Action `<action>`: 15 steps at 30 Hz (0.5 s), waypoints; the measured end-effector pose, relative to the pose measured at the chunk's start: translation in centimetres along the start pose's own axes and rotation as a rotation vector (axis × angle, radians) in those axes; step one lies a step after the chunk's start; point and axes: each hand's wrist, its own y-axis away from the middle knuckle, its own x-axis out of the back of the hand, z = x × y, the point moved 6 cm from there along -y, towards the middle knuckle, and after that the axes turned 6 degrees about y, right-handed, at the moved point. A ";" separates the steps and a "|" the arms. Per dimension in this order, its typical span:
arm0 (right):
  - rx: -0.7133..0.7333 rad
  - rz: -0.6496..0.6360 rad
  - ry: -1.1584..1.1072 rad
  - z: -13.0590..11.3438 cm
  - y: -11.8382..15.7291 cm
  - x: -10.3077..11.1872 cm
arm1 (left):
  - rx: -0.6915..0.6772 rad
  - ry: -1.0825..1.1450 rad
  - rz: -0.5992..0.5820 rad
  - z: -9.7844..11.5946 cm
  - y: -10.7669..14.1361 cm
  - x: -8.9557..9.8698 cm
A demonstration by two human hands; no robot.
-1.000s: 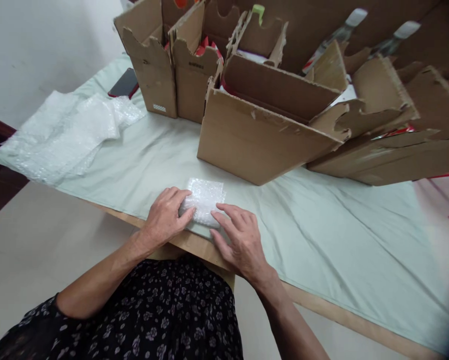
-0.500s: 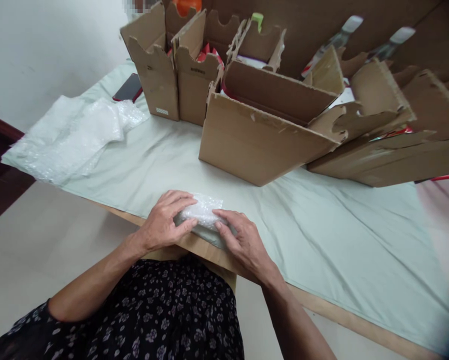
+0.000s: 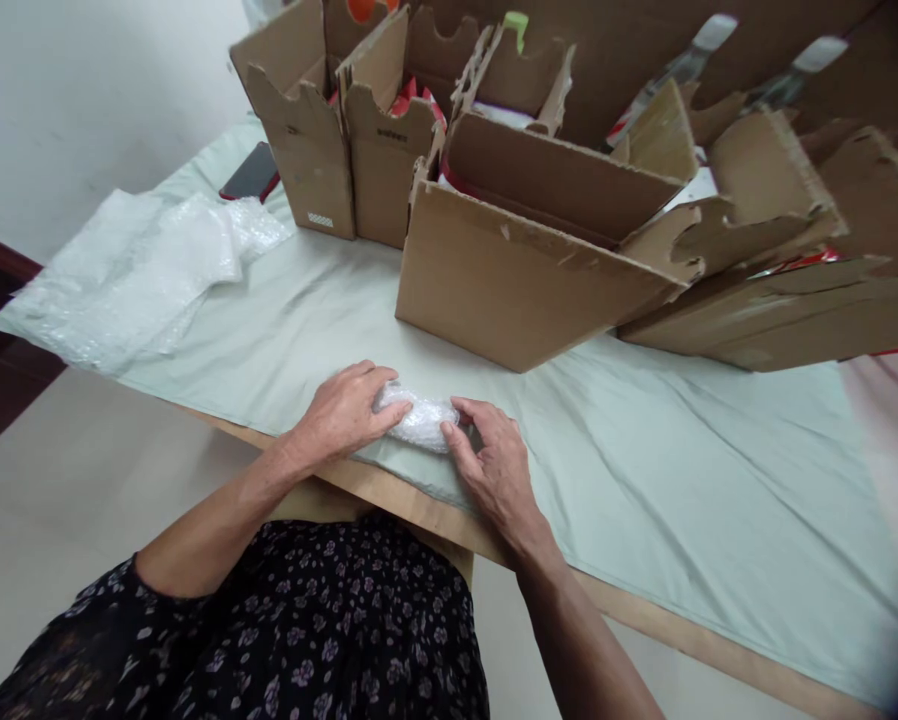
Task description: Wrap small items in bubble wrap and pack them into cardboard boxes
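Note:
A small roll of bubble wrap point(image 3: 421, 420) lies on the pale green cloth point(image 3: 614, 470) near the table's front edge. Around its left end are the thumb and fingers of my left hand point(image 3: 351, 408). My right hand point(image 3: 494, 460) grips the right end between thumb and fingertips. Whatever is inside the wrap cannot be made out. Further left on the cloth is a loose pile of bubble wrap sheets point(image 3: 141, 270).
Several cut cardboard boxes stand along the back, the nearest a wide brown box point(image 3: 509, 280). Two bottles with white caps, one being a clear bottle point(image 3: 689, 65), rise behind them. A dark phone point(image 3: 251, 172) lies beside the left box.
The bubble wrap has rolled away from the table's front edge into a narrower roll, its flat flap no longer showing. Both hands have shifted slightly forward and right with it.

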 end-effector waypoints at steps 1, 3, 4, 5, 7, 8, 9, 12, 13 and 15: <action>-0.002 0.003 0.001 0.1 0.0 0.0 | 0.007 -0.005 -0.029 0.0 0.0 0.0; 0.003 0.007 0.007 0.2 0.0 0.1 | 0.002 -0.015 -0.075 0.1 0.1 -0.1; 0.009 0.007 0.010 0.2 0.0 0.1 | -0.010 -0.022 -0.088 0.2 0.3 -0.2; 0.015 0.009 0.014 0.2 0.1 0.1 | -0.026 -0.028 -0.090 0.3 0.4 -0.3; 0.028 0.016 0.017 0.2 0.1 0.1 | -0.066 -0.022 -0.063 0.6 0.8 -0.4; 0.034 0.023 0.014 0.3 0.2 0.1 | -0.087 -0.005 -0.042 0.9 1.1 -0.4; 0.042 0.031 0.007 0.3 0.3 0.2 | -0.106 0.021 -0.023 1.1 1.3 -0.4; 0.073 0.054 -0.050 0.2 0.5 1.1 | -0.124 0.107 -0.021 1.7 2.0 -0.3; 0.088 0.053 -0.076 0.1 0.5 1.5 | -0.122 0.121 -0.041 1.9 2.2 -0.4; 0.135 0.007 -0.115 -0.6 0.5 2.3 | -0.144 0.126 -0.092 2.7 2.4 -0.4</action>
